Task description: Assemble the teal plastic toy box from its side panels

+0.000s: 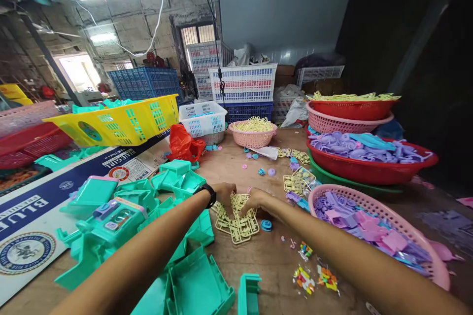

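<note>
Both hands are down on a small stack of cream plastic part frames (240,228), moulded grids with little pieces attached. My left hand (224,194), with a black band at the wrist, has its fingers curled onto the stack's upper left. From the right side, my right hand (255,200) pinches the same frames; its fingertips are partly hidden. Just right of the stack lies a round blue plastic piece (266,225). Turquoise plastic parts crowd the left, among them an open box-like shell (201,283) and a unit with a pink-edged panel (121,216).
Small bags of colourful bits (303,279) lie at front right. A pink basket (414,228) of purple and pink parts stands right, below a red basin (369,167). A yellow crate (114,125), a red plastic bag (185,143) and a pink basket of cream frames (253,135) stand farther back.
</note>
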`<action>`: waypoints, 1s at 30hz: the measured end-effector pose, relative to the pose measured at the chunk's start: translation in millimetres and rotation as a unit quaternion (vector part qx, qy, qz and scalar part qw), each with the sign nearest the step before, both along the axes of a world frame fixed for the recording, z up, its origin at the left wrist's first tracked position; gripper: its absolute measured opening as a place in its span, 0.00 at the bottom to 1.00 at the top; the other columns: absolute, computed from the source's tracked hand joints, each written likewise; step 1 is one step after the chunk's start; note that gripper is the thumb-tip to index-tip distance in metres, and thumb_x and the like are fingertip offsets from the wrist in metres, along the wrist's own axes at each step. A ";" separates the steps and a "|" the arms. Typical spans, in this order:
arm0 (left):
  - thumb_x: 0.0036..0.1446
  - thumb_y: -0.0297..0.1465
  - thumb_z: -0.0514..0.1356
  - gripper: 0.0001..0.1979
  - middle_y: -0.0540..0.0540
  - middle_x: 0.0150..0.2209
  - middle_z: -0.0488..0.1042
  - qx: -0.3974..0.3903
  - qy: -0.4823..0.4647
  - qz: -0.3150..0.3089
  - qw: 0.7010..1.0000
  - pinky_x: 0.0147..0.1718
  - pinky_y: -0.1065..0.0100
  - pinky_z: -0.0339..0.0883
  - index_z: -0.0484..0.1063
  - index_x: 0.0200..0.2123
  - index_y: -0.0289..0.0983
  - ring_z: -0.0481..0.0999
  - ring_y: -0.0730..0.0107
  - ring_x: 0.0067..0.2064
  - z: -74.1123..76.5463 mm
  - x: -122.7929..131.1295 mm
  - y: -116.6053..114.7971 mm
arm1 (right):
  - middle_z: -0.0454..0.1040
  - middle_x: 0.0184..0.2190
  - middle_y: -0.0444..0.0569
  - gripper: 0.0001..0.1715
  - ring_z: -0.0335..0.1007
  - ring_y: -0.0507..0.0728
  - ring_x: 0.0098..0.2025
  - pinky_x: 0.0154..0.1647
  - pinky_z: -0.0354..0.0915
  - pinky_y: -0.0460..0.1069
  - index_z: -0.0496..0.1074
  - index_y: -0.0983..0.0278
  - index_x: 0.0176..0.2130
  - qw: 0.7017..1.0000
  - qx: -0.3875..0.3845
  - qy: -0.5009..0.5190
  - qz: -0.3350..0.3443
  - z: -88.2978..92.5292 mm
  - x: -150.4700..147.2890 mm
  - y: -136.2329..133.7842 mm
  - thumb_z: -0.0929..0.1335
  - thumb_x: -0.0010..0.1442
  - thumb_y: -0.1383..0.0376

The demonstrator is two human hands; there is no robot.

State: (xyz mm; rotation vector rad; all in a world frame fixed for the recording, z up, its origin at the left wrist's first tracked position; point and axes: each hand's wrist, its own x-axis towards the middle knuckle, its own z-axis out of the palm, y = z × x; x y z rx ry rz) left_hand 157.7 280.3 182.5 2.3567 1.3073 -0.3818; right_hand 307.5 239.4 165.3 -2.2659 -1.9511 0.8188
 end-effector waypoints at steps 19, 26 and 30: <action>0.53 0.21 0.66 0.34 0.38 0.65 0.62 0.230 -0.323 -0.095 0.913 0.59 0.56 0.69 0.62 0.63 0.39 0.69 0.57 0.60 39.3 7.6 -23.1 | 0.79 0.33 0.44 0.16 0.76 0.61 0.43 0.53 0.71 0.57 0.76 0.64 0.37 0.961 0.092 0.252 0.065 36.3 53.1 -6.2 0.79 0.48 0.63; 0.62 0.33 0.63 0.23 0.34 0.57 0.71 0.229 -0.250 0.091 0.936 0.60 0.53 0.68 0.68 0.58 0.33 0.73 0.53 0.58 38.6 -2.8 -34.3 | 0.82 0.38 0.51 0.28 0.76 0.65 0.45 0.55 0.69 0.59 0.78 0.64 0.34 0.932 0.165 0.322 0.011 65.5 95.6 -33.4 0.80 0.33 0.53; 0.37 0.36 0.77 0.23 0.42 0.44 0.79 0.076 -0.140 0.031 0.987 0.48 0.58 0.75 0.78 0.39 0.38 0.79 0.53 0.46 8.7 -8.0 -39.1 | 0.83 0.37 0.53 0.30 0.77 0.68 0.46 0.56 0.70 0.61 0.80 0.64 0.32 0.921 0.176 0.347 -0.021 76.1 107.8 -76.4 0.82 0.31 0.50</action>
